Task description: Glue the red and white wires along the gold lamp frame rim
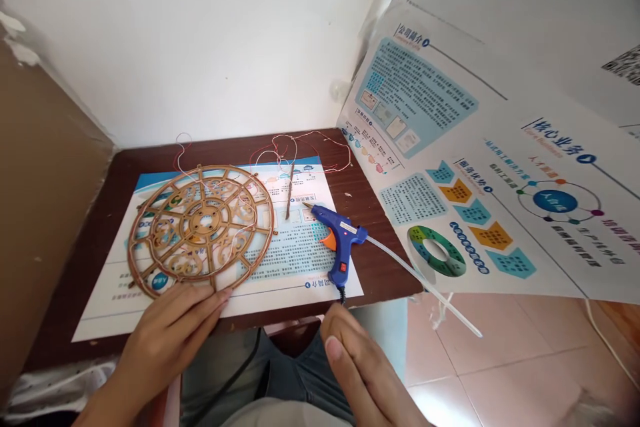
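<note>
A round brown openwork wheel (270, 213) with spokes and scroll patterns lies on a printed sheet, thin red and white wires running around it. My left hand (167, 323) rests at the wheel's near rim, fingers stretched out and touching it. To the right lies a blue hot glue gun (344, 240) with an orange trigger, its nozzle pointing up-left and a long translucent glue stick (425, 273) sticking out behind. Just below its black cord, at the table's front edge, my right hand (357, 360) is closed; whatever is inside its curled fingers is hidden.
A thin brown stick (290, 192) lies between wheel and glue gun. Loose red and white wires (295, 140) curl at the back of the dark brown table (380, 273). A white wall stands behind, a brown panel (45, 147) left, and large printed sheets (500, 147) right.
</note>
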Demonstrator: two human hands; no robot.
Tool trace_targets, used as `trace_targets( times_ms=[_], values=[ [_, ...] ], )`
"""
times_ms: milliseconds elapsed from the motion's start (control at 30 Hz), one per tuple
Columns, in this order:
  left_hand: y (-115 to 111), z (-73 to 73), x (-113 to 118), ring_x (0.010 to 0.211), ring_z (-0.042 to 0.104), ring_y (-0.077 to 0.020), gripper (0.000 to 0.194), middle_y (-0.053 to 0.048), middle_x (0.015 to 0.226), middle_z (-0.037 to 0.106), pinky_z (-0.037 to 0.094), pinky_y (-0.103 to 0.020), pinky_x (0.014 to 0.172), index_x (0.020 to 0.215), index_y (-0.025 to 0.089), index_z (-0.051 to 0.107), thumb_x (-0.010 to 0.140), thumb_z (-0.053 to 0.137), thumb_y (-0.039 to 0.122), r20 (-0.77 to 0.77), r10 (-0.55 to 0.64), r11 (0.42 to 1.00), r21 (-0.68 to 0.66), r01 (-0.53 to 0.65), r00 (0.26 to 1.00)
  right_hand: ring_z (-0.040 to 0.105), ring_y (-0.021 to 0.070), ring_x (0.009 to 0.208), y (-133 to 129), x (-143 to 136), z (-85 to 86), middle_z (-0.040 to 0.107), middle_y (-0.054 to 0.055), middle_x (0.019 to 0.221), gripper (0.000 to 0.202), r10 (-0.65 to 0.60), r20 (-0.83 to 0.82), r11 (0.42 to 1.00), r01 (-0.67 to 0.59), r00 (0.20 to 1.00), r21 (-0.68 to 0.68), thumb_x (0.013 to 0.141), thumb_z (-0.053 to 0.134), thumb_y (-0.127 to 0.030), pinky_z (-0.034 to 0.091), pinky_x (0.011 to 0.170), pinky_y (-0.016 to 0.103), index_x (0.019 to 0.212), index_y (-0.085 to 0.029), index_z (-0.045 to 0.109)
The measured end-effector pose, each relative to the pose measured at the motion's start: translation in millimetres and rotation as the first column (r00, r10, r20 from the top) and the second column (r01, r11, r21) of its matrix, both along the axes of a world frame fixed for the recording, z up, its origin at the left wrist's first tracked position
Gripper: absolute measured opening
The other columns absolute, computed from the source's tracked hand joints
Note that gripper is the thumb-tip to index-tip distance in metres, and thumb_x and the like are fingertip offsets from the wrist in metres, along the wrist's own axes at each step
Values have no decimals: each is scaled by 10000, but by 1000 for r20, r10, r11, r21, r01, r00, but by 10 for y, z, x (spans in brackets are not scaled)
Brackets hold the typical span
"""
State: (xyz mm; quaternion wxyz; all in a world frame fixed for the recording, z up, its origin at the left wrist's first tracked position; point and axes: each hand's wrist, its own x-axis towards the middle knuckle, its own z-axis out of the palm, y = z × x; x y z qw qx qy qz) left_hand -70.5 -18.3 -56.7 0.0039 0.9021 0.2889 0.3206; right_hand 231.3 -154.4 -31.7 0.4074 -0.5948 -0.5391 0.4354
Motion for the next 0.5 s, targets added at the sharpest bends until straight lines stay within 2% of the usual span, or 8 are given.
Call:
trace_targets(
  times_ms=[33, 100, 200, 267, 333, 400, 433, 500],
  values=[
    [-8, -1, 8, 890, 775, -158, 212, -37, 1013, 799, 638, -291, 892, 1209, 196, 787, 1104, 628, 104, 0, 3, 1000, 0, -3, 1000, 742, 305, 1015, 59, 11, 34, 730, 84, 1097, 206, 23, 10, 1000, -23, 1000, 18, 1113, 602, -515, 674, 877, 430, 1212, -365, 703],
    [-20, 3, 15, 894, 767, -159, 202, -44, 1011, 800, 636, -294, 886, 1215, 188, 773, 1111, 624, 101, -3, 5, 1000, -5, -5, 1000, 750, 269, 998, 162, 32, 64, 742, 72, 1095, 131, 92, 5, 995, -92, 996, 46, 1120, 617, -437, 676, 878, 395, 1160, -358, 714],
    [-30, 18, 17, 892, 752, -154, 191, -41, 1016, 803, 625, -295, 873, 1227, 191, 757, 1132, 610, 116, -11, 0, 1000, -23, 0, 1000, 744, 180, 843, 174, 77, 9, 741, 28, 969, 122, 165, -43, 976, -157, 985, 154, 1101, 701, -338, 627, 744, 291, 985, -311, 724],
    [-34, 21, 15, 891, 749, -150, 192, -34, 1022, 800, 617, -293, 872, 1241, 196, 749, 1128, 620, 109, -10, -2, 999, -40, 1, 1000, 711, 139, 738, 72, 116, -78, 721, 6, 885, 183, 193, -98, 964, -170, 976, 206, 1057, 796, -359, 558, 636, 250, 907, -282, 724],
    [-35, 12, 7, 890, 748, -151, 209, -32, 1030, 797, 610, -296, 873, 1254, 195, 747, 1106, 649, 85, -7, -2, 998, -58, 2, 1000, 683, 129, 689, -54, 135, -194, 700, 5, 843, 327, 234, -135, 963, -210, 963, 169, 1033, 821, -512, 516, 587, 254, 848, -261, 721],
    [-33, -6, -7, 909, 751, -156, 235, -37, 1051, 801, 606, -307, 886, 1267, 187, 749, 1081, 681, 62, -6, -8, 997, -72, 8, 1000, 680, 140, 682, -128, 102, -359, 686, 14, 806, 520, 296, -131, 953, -284, 946, 103, 1048, 721, -690, 522, 592, 274, 787, -241, 715],
    [-31, -14, -14, 919, 752, -159, 244, -41, 1062, 804, 604, -312, 890, 1271, 184, 750, 1071, 694, 56, -8, -13, 997, -77, 12, 1000, 688, 148, 700, -131, 59, -469, 690, 22, 806, 580, 325, -116, 946, -319, 939, 63, 1090, 635, -708, 545, 624, 289, 773, -229, 713],
    [-25, -25, -26, 932, 754, -165, 247, -46, 1078, 810, 603, -320, 893, 1274, 187, 754, 1064, 714, 64, -10, -20, 997, -81, 19, 1000, 686, 149, 702, -72, -74, -754, 687, 9, 788, 565, 373, -67, 926, -376, 925, -30, 1181, 520, -582, 592, 681, 308, 819, -200, 725]
  ],
)
